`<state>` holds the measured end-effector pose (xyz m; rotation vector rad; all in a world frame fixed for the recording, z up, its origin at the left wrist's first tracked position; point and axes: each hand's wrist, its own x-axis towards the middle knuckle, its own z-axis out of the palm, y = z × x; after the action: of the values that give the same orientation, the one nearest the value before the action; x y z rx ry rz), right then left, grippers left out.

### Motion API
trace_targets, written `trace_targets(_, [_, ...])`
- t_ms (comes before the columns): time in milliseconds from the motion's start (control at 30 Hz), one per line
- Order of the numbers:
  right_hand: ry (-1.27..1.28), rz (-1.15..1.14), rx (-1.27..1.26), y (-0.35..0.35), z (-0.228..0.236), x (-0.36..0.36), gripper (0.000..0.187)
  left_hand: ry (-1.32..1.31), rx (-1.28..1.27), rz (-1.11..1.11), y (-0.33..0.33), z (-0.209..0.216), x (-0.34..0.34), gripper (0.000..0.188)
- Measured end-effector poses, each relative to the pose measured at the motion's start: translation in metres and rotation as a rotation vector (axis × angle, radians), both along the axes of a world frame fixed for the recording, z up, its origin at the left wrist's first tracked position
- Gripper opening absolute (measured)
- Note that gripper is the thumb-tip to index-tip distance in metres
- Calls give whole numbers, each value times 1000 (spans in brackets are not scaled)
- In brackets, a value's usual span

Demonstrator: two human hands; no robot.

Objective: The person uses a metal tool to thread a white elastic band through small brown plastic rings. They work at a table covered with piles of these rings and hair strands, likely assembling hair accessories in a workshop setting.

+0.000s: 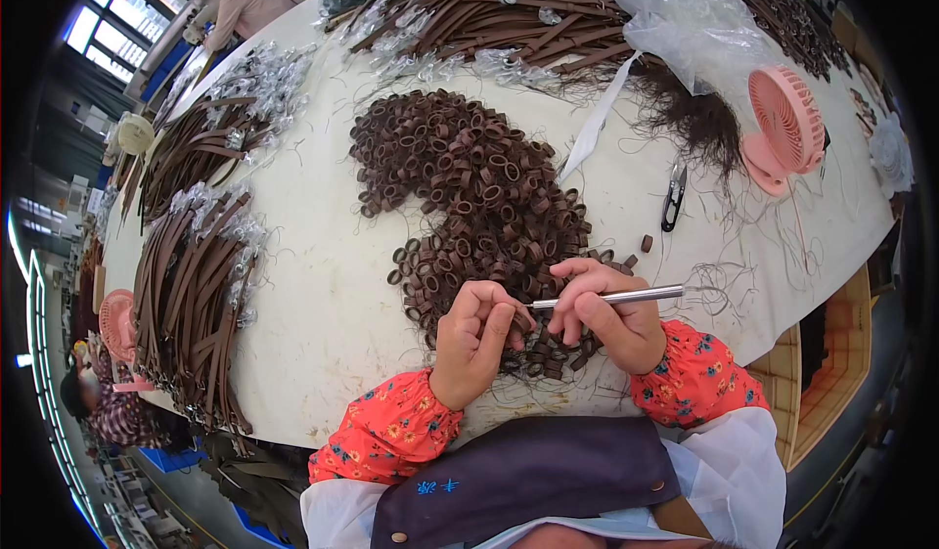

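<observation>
Above a large heap of small brown strap loops [499,177], my two hands work close together. My left hand [476,339] is closed in a pinch on what looks like one brown loop, partly hidden by the fingers. In my right hand [616,319] lies a slim silver pen-shaped metal tool [646,296], gripped between thumb and fingers. Its thin tip points left and reaches the left fingertips. The loops spread beneath and beyond both hands on a pale tabletop [323,256].
Bundles of brown straps [191,305] lie at left, more straps [548,11] at the far side. Thread snips [674,199], a pink fan [782,129] and loose threads are at right. A wooden crate [831,373] stands past the right edge. Another person [249,6] sits far left.
</observation>
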<state>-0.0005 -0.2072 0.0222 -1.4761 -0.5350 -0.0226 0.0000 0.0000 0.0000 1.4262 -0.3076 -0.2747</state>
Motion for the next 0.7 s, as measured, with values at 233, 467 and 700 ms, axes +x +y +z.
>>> trace_targets(233, [-23,-6,-1,-1,1,0,18,2,-12,25,-2,0,-1,11])
trace_targets(467, [-33,16,-18,0,-1,0,16,33,-31,59,-3,3,-1,10])
trace_targets(700, [-78,-28,-54,1,-1,1,10,10,-7,25,0,-1,-1,10])
